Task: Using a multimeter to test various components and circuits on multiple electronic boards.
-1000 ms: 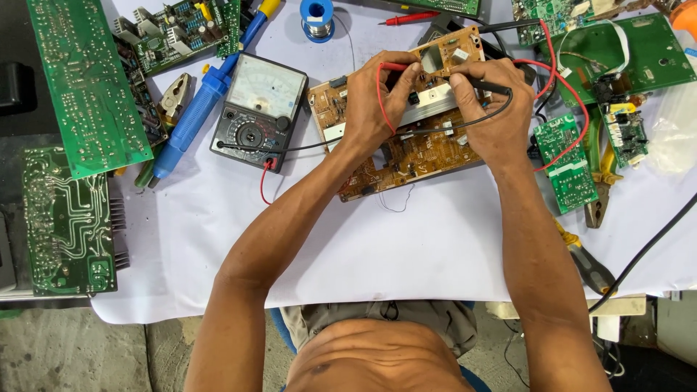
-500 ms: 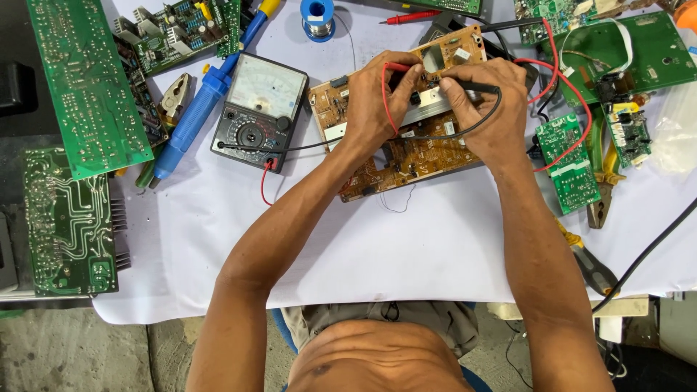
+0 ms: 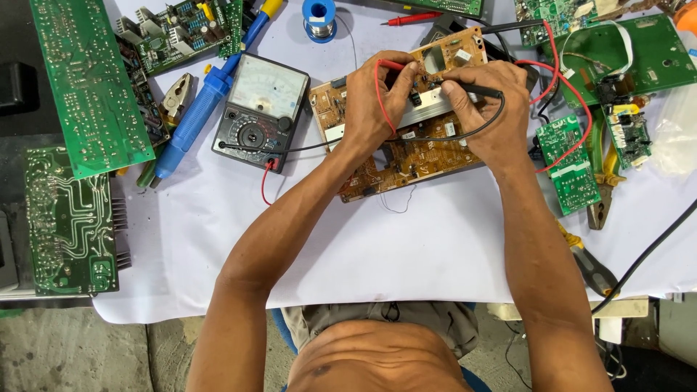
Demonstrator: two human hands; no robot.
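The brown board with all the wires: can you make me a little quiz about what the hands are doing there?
1. True or false: the left hand holds the red probe against the brown circuit board.
2. What does the right hand hold? A) the black probe B) a spool C) pliers
3. Fill in: the meter lies to the ____ of the brown board in the picture.

Key: 1 true; 2 A; 3 left.
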